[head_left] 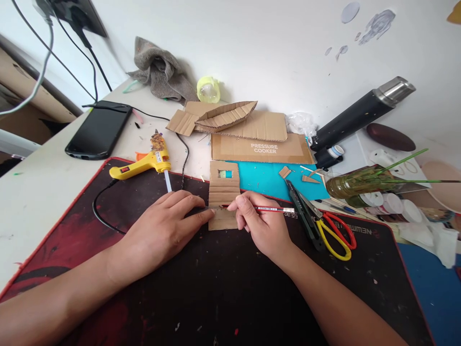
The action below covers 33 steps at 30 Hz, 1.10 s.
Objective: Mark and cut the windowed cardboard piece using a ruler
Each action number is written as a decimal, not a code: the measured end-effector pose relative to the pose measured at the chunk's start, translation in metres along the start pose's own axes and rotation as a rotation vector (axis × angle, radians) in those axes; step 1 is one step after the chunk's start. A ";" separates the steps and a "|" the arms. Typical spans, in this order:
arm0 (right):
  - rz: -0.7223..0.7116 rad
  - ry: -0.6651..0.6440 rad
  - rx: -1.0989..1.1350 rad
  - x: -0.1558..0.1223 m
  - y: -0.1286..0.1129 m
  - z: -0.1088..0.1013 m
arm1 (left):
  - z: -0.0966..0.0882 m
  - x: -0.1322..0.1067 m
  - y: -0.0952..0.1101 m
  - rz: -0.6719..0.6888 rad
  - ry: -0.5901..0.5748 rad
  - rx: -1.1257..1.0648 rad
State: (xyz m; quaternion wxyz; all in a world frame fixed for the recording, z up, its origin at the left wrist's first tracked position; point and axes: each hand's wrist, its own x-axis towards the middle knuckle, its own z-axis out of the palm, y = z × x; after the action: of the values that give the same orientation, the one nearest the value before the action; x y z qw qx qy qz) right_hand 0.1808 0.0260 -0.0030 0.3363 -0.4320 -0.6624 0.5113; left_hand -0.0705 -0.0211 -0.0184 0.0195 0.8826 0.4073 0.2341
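My left hand lies over a thin ruler, which crosses a small piece of brown cardboard. Its index fingertip presses down at the left edge of that piece, and the thumb is hidden. In my right hand, a red and black pencil is pinched, with its point touching the cardboard beside the ruler and its end toward the right. A small rectangular window is cut through the far half of the cardboard piece. Much of the ruler is covered by my hands.
A yellow glue gun and a phone are at left. Behind the work lie cardboard pieces on a blue sheet. A utility knife and scissors lie right, near a jar and a black flask.
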 end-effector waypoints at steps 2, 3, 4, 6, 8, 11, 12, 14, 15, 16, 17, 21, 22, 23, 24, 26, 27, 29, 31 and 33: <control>0.000 -0.003 -0.021 0.000 -0.001 0.000 | 0.000 0.000 0.000 0.001 0.005 0.000; -0.002 -0.004 -0.034 0.000 -0.001 -0.001 | 0.000 0.001 0.000 0.001 0.007 -0.001; -0.006 -0.006 -0.048 0.000 -0.002 -0.001 | 0.000 0.001 0.000 0.002 0.008 -0.002; -0.018 -0.013 -0.072 0.000 -0.003 -0.002 | -0.001 0.001 0.001 0.003 0.008 0.000; -0.024 -0.018 -0.088 0.000 -0.004 -0.002 | -0.001 0.001 0.001 0.004 0.006 0.005; -0.016 -0.019 -0.097 0.000 -0.005 -0.004 | -0.001 0.001 0.000 0.005 0.005 0.009; -0.013 -0.017 -0.100 0.000 -0.006 -0.005 | -0.001 0.000 0.000 0.003 0.003 0.008; -0.011 -0.012 -0.110 0.000 -0.006 -0.008 | 0.000 0.000 0.000 -0.001 0.000 0.003; -0.009 -0.009 -0.115 0.000 -0.006 -0.009 | 0.000 0.000 0.000 -0.004 -0.003 0.000; -0.007 -0.004 -0.119 0.000 -0.006 -0.011 | 0.000 0.000 0.000 -0.008 -0.004 -0.003; -0.004 0.000 -0.121 0.000 -0.006 -0.012 | 0.000 0.000 0.000 -0.013 -0.004 -0.007; 0.020 0.017 -0.108 -0.001 -0.007 -0.016 | 0.000 0.000 0.000 -0.028 0.003 -0.022; 0.025 0.018 -0.104 -0.001 -0.007 -0.017 | 0.000 0.000 0.000 -0.027 0.004 -0.021; 0.030 0.019 -0.101 -0.001 -0.008 -0.018 | -0.001 0.000 0.000 -0.027 0.006 -0.020; 0.034 0.022 -0.102 -0.001 -0.008 -0.018 | -0.001 0.000 0.000 -0.025 0.008 -0.020; 0.041 0.036 -0.108 -0.001 -0.008 -0.020 | -0.001 0.000 0.000 -0.027 0.010 -0.025; 0.048 0.042 -0.110 -0.002 -0.008 -0.021 | -0.001 0.000 0.000 -0.027 0.013 -0.028; 0.054 0.050 -0.110 -0.002 -0.007 -0.022 | 0.000 0.000 0.000 -0.025 0.013 -0.024; 0.047 0.053 -0.112 -0.002 -0.007 -0.022 | -0.001 0.000 0.000 -0.016 0.011 -0.009; 0.039 0.055 -0.119 -0.002 -0.007 -0.022 | -0.001 0.001 0.000 -0.008 0.008 0.003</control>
State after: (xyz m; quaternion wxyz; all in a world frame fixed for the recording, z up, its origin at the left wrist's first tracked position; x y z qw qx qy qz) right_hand 0.1999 0.0318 0.0095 0.3179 -0.4781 -0.6737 0.4653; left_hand -0.0706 -0.0206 -0.0172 0.0177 0.8800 0.4112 0.2369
